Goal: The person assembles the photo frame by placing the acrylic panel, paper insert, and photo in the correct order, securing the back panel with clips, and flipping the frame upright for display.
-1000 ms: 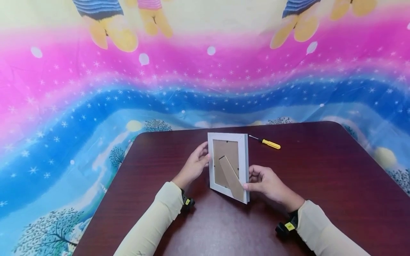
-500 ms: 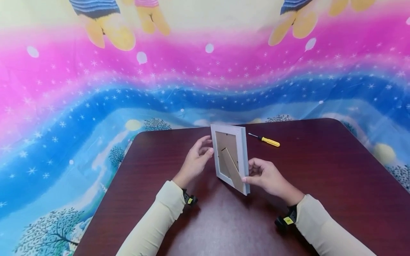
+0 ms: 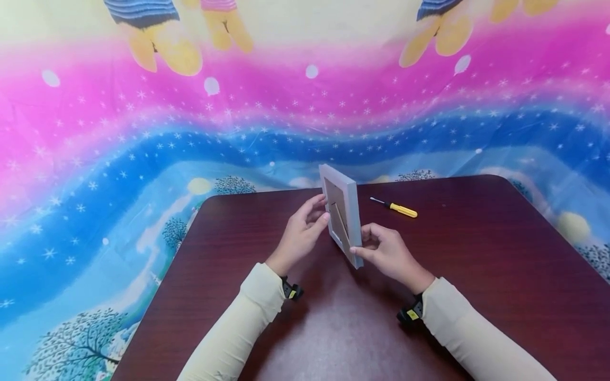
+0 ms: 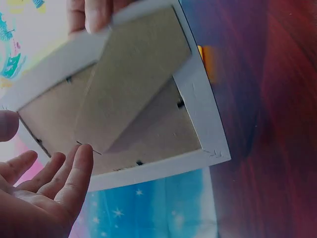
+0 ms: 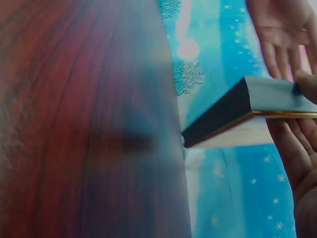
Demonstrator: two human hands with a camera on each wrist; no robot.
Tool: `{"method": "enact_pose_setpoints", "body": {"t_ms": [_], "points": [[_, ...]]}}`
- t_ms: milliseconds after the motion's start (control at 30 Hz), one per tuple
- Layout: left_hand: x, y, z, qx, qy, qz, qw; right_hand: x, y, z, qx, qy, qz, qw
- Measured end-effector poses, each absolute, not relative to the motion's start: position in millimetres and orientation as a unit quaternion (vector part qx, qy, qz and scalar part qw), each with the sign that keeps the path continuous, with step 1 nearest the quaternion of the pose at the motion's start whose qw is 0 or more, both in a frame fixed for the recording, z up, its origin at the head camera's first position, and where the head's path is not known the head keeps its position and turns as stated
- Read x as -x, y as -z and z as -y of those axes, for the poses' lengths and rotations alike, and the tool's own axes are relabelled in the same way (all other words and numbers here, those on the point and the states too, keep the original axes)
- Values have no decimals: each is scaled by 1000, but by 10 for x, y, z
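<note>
A white picture frame (image 3: 355, 217) is held upright above the table, turned nearly edge-on, its brown back facing left. In the left wrist view its brown backing board (image 4: 163, 134) shows small dark tabs and a slanting stand leg (image 4: 133, 74). My right hand (image 3: 391, 251) pinches the frame's near right edge, thumb on the back side. My left hand (image 3: 302, 227) is beside the frame's far left edge, fingers loosely extended; in the left wrist view those fingers lie in front of the backing without gripping. From the right wrist, the frame's edges (image 5: 218, 116) appear dark and blurred.
A screwdriver (image 3: 402, 210) with a yellow handle lies on the dark red-brown table (image 3: 476, 254), behind and right of the frame. A patterned pink and blue cloth (image 3: 267, 121) hangs behind the table. Each wrist wears a black strap with a camera.
The frame has turned from showing its back to nearly edge-on and shifted slightly up and away. Both hands have moved with it, coming closer together. The screwdriver stays put.
</note>
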State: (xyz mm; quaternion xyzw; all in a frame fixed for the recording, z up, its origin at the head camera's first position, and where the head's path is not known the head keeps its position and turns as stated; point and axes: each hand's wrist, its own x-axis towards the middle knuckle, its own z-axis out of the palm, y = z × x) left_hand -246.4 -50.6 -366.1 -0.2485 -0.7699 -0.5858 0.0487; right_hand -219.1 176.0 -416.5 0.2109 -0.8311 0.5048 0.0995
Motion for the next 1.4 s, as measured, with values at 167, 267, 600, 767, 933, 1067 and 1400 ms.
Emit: {"method": "enact_pose_setpoints", "body": {"t_ms": [167,267,600,767,933,1067,1400], "points": [[2508,3678,440,265,568,777,68,2298,4190,-1709,-199,-494,836,130],[2511,3676,395,268,561,780,74,2354,4203,-1690,-195,-497,833,144],[2576,3664,208,235,563,784,114,2504,4276,-1618,-192,-499,828,171],[2602,3653,117,207,563,789,133,2526,4286,-1573,-178,-495,830,183],[2603,3628,41,195,560,791,151,2509,4254,-1523,-181,-495,827,193],[2605,3598,-5,180,556,796,159,2490,4229,-1491,-179,-484,832,202],[2626,3606,-45,149,557,798,176,2486,4234,-1428,-180,-467,838,216]]}}
